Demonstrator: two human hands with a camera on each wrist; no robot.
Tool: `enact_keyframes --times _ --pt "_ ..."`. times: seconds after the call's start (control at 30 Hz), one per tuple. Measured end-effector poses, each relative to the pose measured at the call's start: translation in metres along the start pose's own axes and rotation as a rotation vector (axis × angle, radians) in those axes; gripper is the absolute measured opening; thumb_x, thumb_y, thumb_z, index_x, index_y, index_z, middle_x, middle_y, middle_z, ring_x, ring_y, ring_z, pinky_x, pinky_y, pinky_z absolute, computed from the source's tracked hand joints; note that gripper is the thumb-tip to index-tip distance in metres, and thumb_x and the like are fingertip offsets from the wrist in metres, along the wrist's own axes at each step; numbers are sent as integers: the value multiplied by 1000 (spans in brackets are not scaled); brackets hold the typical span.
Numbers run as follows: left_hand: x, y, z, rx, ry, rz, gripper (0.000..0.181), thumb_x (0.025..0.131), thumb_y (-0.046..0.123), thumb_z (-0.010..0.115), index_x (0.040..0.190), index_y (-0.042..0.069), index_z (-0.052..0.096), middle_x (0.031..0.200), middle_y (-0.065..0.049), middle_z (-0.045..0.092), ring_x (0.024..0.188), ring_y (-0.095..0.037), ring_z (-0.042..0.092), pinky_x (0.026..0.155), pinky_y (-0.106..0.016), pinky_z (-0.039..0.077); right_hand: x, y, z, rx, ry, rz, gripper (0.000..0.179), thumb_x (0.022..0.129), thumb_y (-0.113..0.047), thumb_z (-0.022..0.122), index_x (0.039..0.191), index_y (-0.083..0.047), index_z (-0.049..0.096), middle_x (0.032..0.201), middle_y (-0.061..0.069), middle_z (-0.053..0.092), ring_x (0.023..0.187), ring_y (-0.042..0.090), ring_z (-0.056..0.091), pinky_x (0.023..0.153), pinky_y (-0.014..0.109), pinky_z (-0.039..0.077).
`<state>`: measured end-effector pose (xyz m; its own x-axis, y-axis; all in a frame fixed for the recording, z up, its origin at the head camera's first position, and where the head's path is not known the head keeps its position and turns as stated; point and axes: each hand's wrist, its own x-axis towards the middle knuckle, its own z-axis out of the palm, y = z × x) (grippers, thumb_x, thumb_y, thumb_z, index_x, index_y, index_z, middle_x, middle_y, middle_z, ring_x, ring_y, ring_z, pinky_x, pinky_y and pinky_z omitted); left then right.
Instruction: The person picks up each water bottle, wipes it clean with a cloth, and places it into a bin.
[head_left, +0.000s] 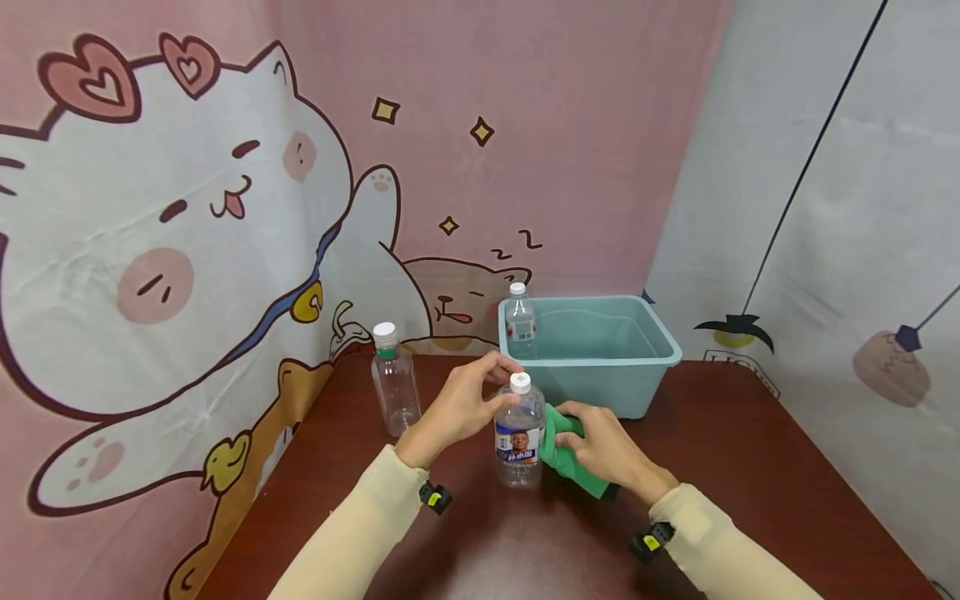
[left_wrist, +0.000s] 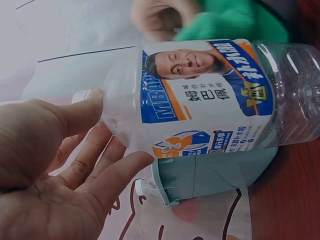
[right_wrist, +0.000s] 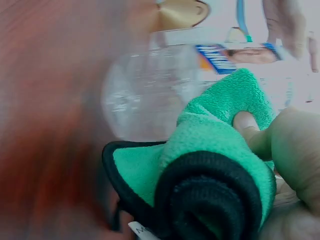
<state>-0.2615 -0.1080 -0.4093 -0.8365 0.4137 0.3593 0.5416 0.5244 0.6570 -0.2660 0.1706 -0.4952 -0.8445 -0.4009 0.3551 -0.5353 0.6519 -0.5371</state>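
A clear plastic bottle (head_left: 519, 442) with a white cap and a blue, orange and white label stands upright on the table. My left hand (head_left: 467, 402) grips it at the neck, thumb by the cap (left_wrist: 86, 96) and fingers behind. In my right hand (head_left: 606, 450) is a green cloth (head_left: 564, 460), pinched between thumb and fingers. The cloth lies against the bottle's right side in the head view. Dark edging and a small white tag show on the cloth (right_wrist: 220, 132) in the right wrist view, where it partly covers the label.
Behind the hands is a light blue plastic bin (head_left: 600, 387) with another capped clear bottle (head_left: 519, 325) inside at its left end. A taller clear bottle (head_left: 395, 383) with a white cap and green neck ring stands at left. The table (head_left: 750, 483) is dark reddish wood.
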Motion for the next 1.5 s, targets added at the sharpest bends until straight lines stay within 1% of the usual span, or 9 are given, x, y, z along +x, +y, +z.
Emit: enact_keyframes --times 0.07,0.23,0.37,0.67,0.9,1.07,1.23,1.37,1.5 --pt "1 0 0 4 2 10 39 106 12 88 141 14 71 133 -8 82 129 -29 80 114 -53 67 4 -4 -6 -9 47 -26 27 105 -9 87 132 -8 83 122 3 88 106 15 81 88 37 67" --pt "0 -1 1 10 -2 14 39 105 12 88 140 14 71 132 -8 82 128 -28 80 113 -51 68 10 -14 -20 9 126 -75 29 105 -4 84 134 -4 83 128 9 87 116 29 84 97 54 70" --pt "-1 -1 1 21 -2 20 39 105 12 89 140 13 71 131 -8 83 128 -28 80 112 -50 68 18 -24 -28 16 153 -118 29 106 -3 84 135 -4 83 129 11 86 119 33 84 101 59 69" --pt "3 1 -2 51 7 62 39 105 11 89 139 12 71 129 -9 83 125 -28 81 111 -48 69 32 -46 -37 21 158 -189 29 107 -9 84 136 -2 84 127 11 85 112 26 83 92 50 70" --pt "2 1 -2 46 -2 43 40 105 13 89 141 12 71 131 -9 83 127 -29 81 114 -52 68 30 -49 -39 -27 127 -202 30 108 -8 84 136 0 82 127 12 84 114 28 83 93 50 70" --pt "2 1 -2 34 -2 35 39 105 13 89 140 13 71 132 -9 83 129 -29 81 114 -52 67 28 -47 -44 -37 89 -217 31 105 -8 86 135 -1 83 127 12 84 109 27 82 87 42 70" --pt "1 2 -2 21 0 16 40 104 13 90 140 14 71 132 -8 84 130 -29 80 115 -52 67 24 -38 -44 -35 35 -184 42 102 -11 89 142 0 82 132 14 84 108 26 83 83 32 67" --pt "1 2 -2 19 4 17 40 104 13 90 140 14 71 131 -8 83 129 -29 80 114 -53 67 19 -27 -40 -44 10 -158 52 99 -12 91 148 -1 78 137 14 83 113 27 84 87 35 69" --pt "0 2 -1 20 3 10 41 104 14 90 140 14 71 131 -9 83 129 -29 80 114 -52 68 15 -16 -31 -50 8 -159 53 98 -10 94 148 -1 79 136 12 84 118 29 84 93 43 71"
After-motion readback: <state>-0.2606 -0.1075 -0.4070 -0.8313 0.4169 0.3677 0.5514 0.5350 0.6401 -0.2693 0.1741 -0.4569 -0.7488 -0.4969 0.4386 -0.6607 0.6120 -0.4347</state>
